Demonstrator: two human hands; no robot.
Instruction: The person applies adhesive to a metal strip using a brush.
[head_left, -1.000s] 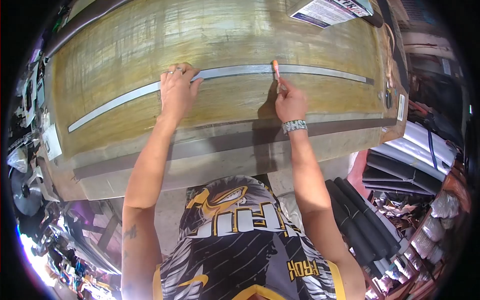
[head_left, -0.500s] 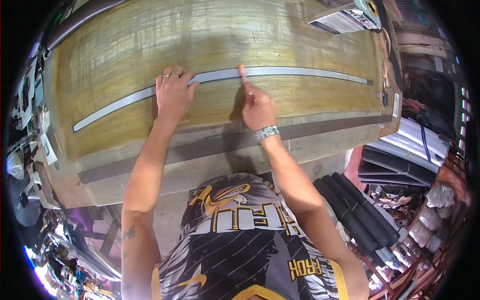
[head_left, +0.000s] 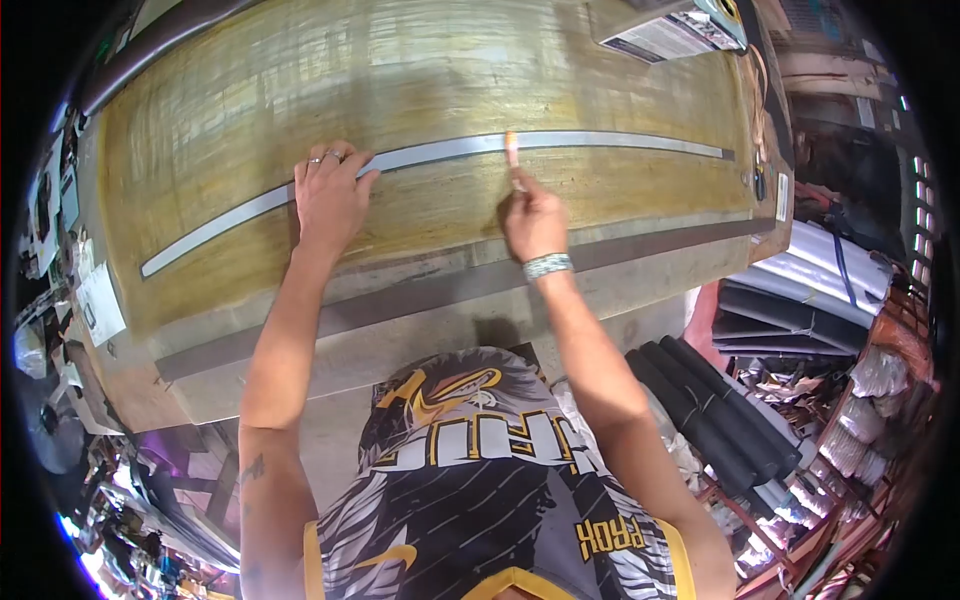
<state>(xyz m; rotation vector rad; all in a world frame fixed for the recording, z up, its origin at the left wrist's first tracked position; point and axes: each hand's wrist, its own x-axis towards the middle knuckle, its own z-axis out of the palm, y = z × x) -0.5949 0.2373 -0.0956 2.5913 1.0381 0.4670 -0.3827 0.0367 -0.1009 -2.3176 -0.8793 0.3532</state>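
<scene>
A long, narrow pale strip (head_left: 440, 152) with dark edges lies across the yellowed work board (head_left: 430, 205), appearing curved in this wide view. My left hand (head_left: 328, 200) rests over the strip left of its middle, fingers laid out flat, with rings on them. My right hand (head_left: 537, 222) is closed around the thin handle of a small brush (head_left: 512, 152). The brush's orange tip is on the strip, right of the middle. Most of the handle is hidden in my fingers.
A rectangular metal can (head_left: 680, 35) stands at the board's far right. A dark bar (head_left: 420, 300) runs along the table's near edge. Black rolls (head_left: 715, 415) and silvery rolls (head_left: 830, 265) are stacked on the right. White paper (head_left: 100, 303) lies at the left edge.
My right hand and the brush have moved to the right along the strip. My left hand sits slightly farther left in view, still on the strip.
</scene>
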